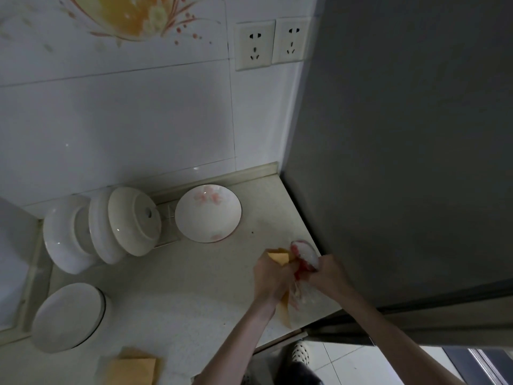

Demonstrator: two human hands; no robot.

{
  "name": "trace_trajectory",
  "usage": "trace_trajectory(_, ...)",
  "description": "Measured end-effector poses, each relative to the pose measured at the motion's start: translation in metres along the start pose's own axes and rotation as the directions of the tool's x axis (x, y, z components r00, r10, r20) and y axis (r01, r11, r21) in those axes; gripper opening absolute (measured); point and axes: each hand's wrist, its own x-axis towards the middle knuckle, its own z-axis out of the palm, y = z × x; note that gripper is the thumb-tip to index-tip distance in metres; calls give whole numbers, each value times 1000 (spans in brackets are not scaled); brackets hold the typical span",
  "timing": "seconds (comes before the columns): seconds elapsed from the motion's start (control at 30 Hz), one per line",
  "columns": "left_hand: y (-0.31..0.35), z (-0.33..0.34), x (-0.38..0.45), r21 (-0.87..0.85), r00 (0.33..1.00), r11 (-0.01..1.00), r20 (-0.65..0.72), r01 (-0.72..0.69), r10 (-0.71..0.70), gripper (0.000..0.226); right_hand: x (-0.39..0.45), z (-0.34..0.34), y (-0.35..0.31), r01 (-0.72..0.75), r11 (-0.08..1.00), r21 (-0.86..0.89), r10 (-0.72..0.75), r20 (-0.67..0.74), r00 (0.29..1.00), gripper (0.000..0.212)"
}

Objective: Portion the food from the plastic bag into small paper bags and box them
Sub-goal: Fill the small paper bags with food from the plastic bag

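- Hands meet at the right end of our pale speckled stone counter (194, 287), just beside the dark grey appliance wall (402, 162).
- Our left hand (270, 276) curls its fingers round a small orange-tan paper bag (279, 257), whose mouth points up and toward the other hand, we judge so that it can take food.
- Our right hand (326, 273) grips the clear crinkled plastic bag with red print (304, 254), its fingers bunched on the film; this hold seems meant to steer the contents toward the paper bag.
- The food itself is hidden inside the film, so we cannot tell what it is or how much remains.
- More flat tan paper bags (133, 369) lie on the near edge of the counter, well apart from our hands, probably waiting their turn.
- A white bowl with pink flowers (208, 213) sits upright behind our hands; plain white bowls (111, 226) lean by the tiled wall.
- No box shows anywhere, so boxing looks some way off.
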Motion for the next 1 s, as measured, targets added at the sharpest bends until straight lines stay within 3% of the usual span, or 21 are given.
trace_trajectory(0.13,0,3,-3,24,997,999,-63,-49,50,18,-2,4,4,-2,997,71,3,-15,1000,31)
trace_trajectory(0.23,3,4,-1,148,989,985,-102,-93,109,28,-2,3,5,5,997,83,-4,-18,1000,29)
trace_trajectory(0.33,8,5,1,217,978,965,-110,-151,178,34,0,1,4,0,991,131,4,-26,1000,28)
trace_trajectory(0.5,4,-7,5,227,980,959,-61,-173,191,24,-4,-4,8,-68,950,305,89,-55,995,30)
trace_trajectory(0.7,-3,-30,5,269,973,945,-84,-184,214,35,-6,-15,8,42,975,220,-2,-179,984,30)
trace_trajectory(0.9,8,-6,-8,158,972,977,-163,-143,169,38,-9,15,-8,118,973,199,-106,-67,992,28)
trace_trajectory(1.0,9,-11,-2,205,980,972,-139,-116,146,38,-10,11,-9,106,965,238,-92,-69,993,26)
